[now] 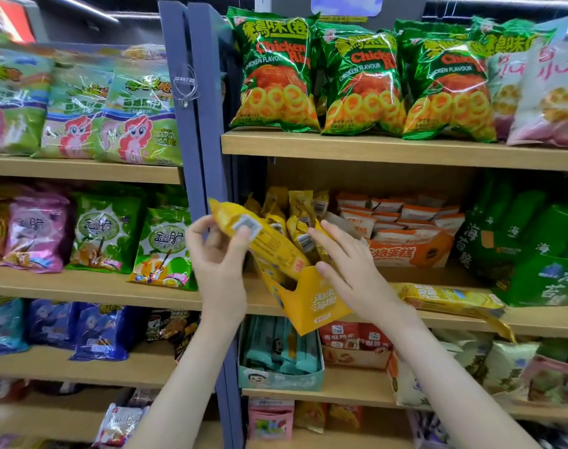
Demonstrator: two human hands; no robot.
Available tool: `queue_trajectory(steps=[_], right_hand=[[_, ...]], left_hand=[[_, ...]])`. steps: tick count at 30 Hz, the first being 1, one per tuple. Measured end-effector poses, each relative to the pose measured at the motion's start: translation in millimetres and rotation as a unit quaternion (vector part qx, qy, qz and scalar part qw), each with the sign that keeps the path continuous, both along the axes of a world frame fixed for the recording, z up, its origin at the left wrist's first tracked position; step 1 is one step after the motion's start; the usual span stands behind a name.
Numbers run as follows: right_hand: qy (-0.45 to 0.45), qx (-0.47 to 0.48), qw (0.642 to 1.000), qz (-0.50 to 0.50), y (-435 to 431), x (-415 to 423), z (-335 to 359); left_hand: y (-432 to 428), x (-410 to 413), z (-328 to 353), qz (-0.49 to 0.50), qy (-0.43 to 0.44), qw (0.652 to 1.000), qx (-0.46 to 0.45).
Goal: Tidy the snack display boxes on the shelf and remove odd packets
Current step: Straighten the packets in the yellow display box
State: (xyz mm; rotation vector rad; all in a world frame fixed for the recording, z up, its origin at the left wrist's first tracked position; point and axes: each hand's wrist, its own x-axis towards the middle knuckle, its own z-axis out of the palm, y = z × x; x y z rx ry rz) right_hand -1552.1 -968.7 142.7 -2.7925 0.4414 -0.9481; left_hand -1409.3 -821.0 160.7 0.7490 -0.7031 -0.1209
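Head view: left hand [218, 254] pinches a yellow packet [269, 243] above the tilted display box [311, 301] — right hand [352, 270], fingers straight, apparently steadies it.

A shop's snack aisle — wooden shelves [373, 150] rise tier on tier, lined with identical chicken-flavour ring bags [276, 76], cartoon-pony packets [137, 131] and open display boxes [412, 254] of small packets.
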Motion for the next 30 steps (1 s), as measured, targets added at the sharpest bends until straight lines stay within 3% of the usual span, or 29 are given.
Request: queue_trajectory(steps=[3,7,9,12,15,19,23,30], right_hand=[[-0.009,0.002,1.0,0.028,8.6,1.1,-2.8],[-0.053,-0.038,0.996,0.053,29.2,8.0,-8.7],[-0.093,-0.046,0.992,0.078,44.4,12.4,-10.1],[-0.108,0.002,0.986,0.128,74.5,15.4,-14.0],[-0.085,0.091,0.979,0.163,101.9,14.1,-27.6],[-0.025,0.285,0.948,0.137,118.4,1.7,-56.7],[0.003,0.444,0.894,0.063,119.6,-9.9,-86.3],[-0.03,0.551,0.833,-0.044,112.5,-40.7,-130.8]], left_hand=[[24.7,4.7,12.3,0.076,0.009,0.993,-0.092],[56.6,-0.1,15.6,0.094,-0.057,0.983,-0.147],[69.3,-4.8,6.1,0.112,-0.103,0.984,-0.097],[79.6,-10.1,-24.7,0.093,-0.173,0.979,0.064],[84.9,-18.3,-63.0,0.072,-0.259,0.937,0.225],[91.7,-28.3,-106.4,0.061,-0.246,0.907,0.336],[91.6,-36.6,-149.5,0.092,-0.328,0.827,0.447],[76.6,-55.5,-207.8,0.201,-0.543,0.708,0.405]])
